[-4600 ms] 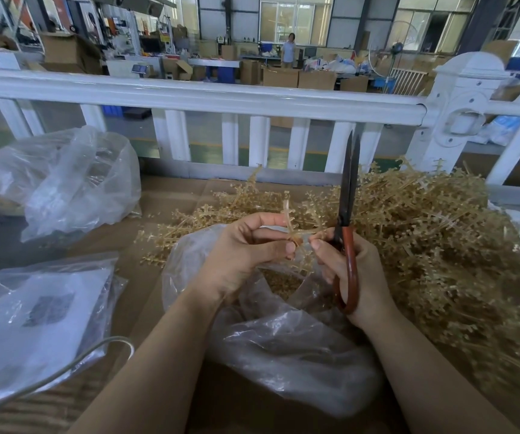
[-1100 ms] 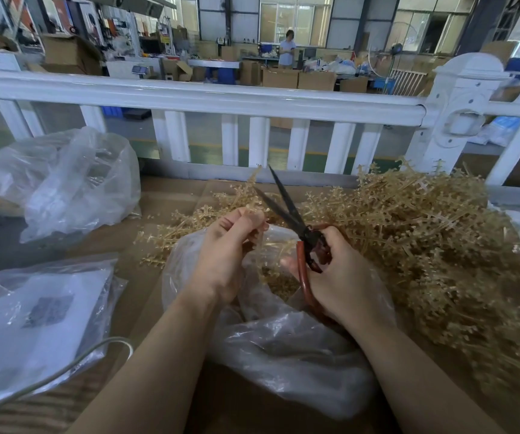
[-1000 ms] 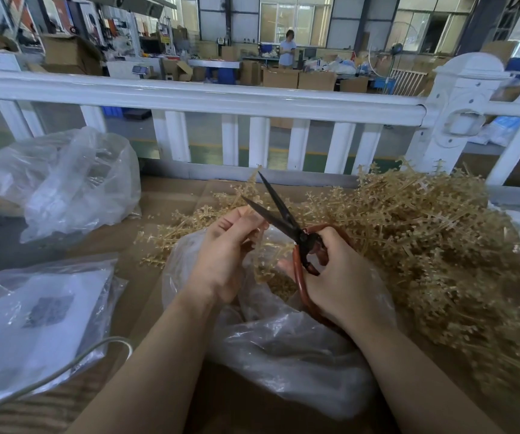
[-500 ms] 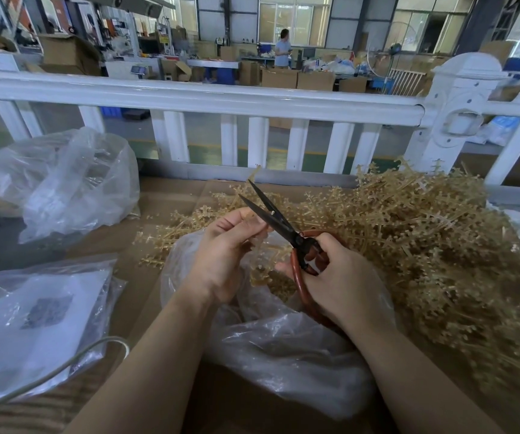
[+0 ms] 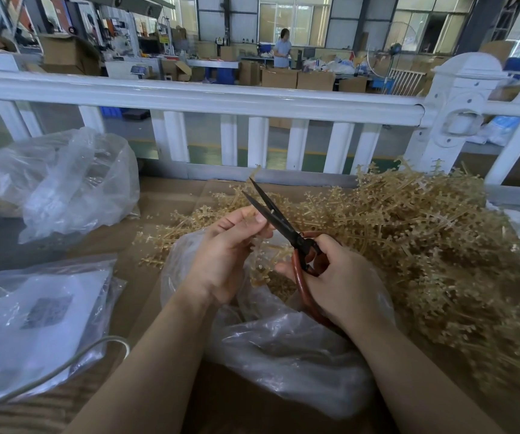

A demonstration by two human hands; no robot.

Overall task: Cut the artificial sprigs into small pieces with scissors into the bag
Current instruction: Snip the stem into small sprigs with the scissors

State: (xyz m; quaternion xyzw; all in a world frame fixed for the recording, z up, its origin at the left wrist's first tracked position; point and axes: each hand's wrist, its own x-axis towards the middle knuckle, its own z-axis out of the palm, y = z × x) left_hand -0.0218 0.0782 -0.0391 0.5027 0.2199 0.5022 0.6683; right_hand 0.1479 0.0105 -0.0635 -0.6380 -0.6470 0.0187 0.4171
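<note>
Scissors (image 5: 279,222), gripped by right hand (image 5: 343,281), gape beside left hand (image 5: 224,255) pinching sprig (image 5: 260,267) over bag (image 5: 283,349).

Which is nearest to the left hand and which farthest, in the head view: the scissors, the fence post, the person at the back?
1. Scissors: the blades pass right by the left hand fingertips.
2. Fence post: far right, beyond the sprig pile.
3. Person: far back in the hall, behind the fence.
</note>
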